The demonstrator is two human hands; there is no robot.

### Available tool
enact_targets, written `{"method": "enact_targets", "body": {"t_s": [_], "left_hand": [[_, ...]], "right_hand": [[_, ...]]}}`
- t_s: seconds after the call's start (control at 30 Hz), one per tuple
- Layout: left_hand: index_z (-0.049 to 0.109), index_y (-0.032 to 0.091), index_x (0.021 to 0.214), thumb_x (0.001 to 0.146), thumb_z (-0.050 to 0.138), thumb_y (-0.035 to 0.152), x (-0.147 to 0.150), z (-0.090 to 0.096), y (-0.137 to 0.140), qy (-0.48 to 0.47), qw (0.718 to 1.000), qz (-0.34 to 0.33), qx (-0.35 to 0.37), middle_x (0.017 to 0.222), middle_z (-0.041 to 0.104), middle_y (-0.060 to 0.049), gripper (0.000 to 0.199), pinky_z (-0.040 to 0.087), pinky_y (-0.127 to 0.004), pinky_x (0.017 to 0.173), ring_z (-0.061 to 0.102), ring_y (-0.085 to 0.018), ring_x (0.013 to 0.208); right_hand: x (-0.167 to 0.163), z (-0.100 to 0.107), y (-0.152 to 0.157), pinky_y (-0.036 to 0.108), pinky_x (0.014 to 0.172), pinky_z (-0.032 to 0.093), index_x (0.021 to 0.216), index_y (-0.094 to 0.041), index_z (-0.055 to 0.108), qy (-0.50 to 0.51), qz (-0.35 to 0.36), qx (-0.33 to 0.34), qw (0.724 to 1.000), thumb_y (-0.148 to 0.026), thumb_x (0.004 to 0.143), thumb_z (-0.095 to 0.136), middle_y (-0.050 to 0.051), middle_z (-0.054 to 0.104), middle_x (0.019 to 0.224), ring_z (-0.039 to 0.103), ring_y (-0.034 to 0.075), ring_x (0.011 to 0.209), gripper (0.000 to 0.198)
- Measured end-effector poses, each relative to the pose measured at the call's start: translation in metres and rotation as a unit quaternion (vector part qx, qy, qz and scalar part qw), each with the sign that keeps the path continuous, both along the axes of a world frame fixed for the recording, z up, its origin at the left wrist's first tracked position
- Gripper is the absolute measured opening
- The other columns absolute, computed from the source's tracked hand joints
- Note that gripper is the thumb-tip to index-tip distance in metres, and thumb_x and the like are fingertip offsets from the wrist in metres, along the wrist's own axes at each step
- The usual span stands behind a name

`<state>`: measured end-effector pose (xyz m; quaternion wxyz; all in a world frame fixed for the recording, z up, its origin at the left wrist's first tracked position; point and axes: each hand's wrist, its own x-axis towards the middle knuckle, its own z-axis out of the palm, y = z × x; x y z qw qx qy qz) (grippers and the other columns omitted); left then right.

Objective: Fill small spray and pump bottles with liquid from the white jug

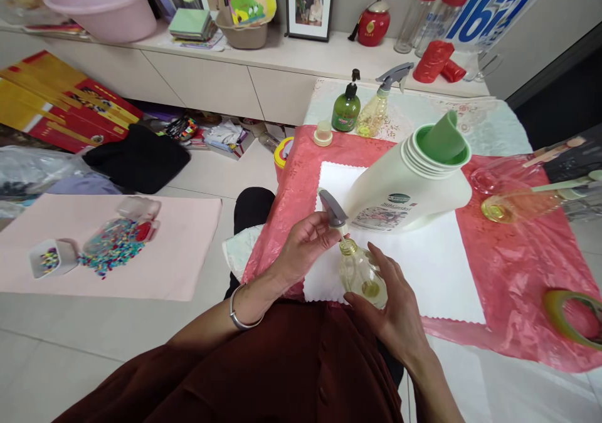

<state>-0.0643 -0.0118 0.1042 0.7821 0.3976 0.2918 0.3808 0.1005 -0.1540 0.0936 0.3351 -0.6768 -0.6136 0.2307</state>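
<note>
We find the clear spray bottle (pixel 353 271) at the near edge of the desk (pixel 499 114), over the near-left corner of the white scalloped sheet (pixel 454 266) that lies on the red plastic cover (pixel 522 272). Its body is rounded and transparent, with a faint yellowish tint and a threaded neck. A yellow-green round patch shows low in it; we cannot tell whether this is liquid or the base.

The grey spray head (pixel 335 210) is off the neck, its thin tube running down into the mouth. The left hand (pixel 308 238) pinches the head by its pale collar; the right hand (pixel 388 297) grasps the bottle's side, thumb and fingers spread around it.

As to markings, we see none on the bottle. The large cream jug (pixel 399 178), standing toward the sheet's far edge with a green spout insert (pixel 444 140) in its mouth, bears a dark green oval with pale lettering above a floral label (pixel 382 216); the print is too small for us to read surely. Beyond the desk's far edge, a clear plastic bag (pixel 498 9) carries large blue characters beginning "16".
</note>
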Motion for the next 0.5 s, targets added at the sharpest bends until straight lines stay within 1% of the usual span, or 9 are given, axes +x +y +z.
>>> {"method": "enact_targets", "body": {"t_s": [0.1,0.27,0.5], "left_hand": [[0.072,0.016,0.105,0.08,0.084,0.037,-0.0026,0.0043,0.0028,0.034,0.999,-0.011,0.024,0.095,0.074,-0.005,0.035,0.051,-0.032,0.088,0.069,-0.017,0.091],[0.071,0.015,0.103,0.077,0.086,0.038,-0.0023,0.0077,0.003,0.04,0.998,-0.048,0.022,0.094,0.073,-0.005,0.038,0.051,-0.029,0.083,0.068,-0.017,0.091],[0.071,0.016,0.102,0.077,0.086,0.04,-0.0016,0.0052,-0.0004,0.042,0.998,-0.054,0.016,0.098,0.074,-0.007,0.037,0.05,-0.03,0.085,0.068,-0.018,0.091]], "right_hand": [[-0.0021,0.0015,-0.0001,0.038,0.102,0.053,0.161,-0.031,0.029,-0.004,0.002,0.006,1.0,-0.059,0.103,0.058,0.005,0.044,0.142,0.05,0.022,0.126,0.07],[-0.0053,0.0013,-0.0008,0.036,0.102,0.052,0.161,-0.031,0.029,0.004,0.006,0.012,1.0,-0.057,0.103,0.06,0.004,0.044,0.142,0.05,0.021,0.126,0.071],[-0.009,-0.0071,-0.0025,0.033,0.104,0.051,0.161,-0.032,0.03,0.07,-0.002,0.005,0.998,-0.053,0.1,0.065,0.003,0.045,0.142,0.052,0.02,0.126,0.073]]}}
